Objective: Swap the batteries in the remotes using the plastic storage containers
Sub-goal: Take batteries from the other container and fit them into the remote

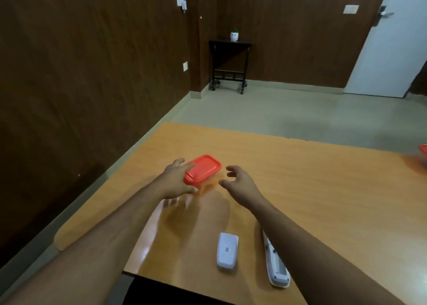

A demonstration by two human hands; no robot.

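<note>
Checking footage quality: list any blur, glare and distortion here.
Head view: motion blur softens the left hand and its shadow; glare streaks the table near its front edge; wide-angle bending curves the walls; remotes stay fairly sharp.

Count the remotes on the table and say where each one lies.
2. One white remote lies near the table's front edge, between the forearms. A second remote lies just right of it, partly hidden under the right forearm. Others may be out of view.
</note>
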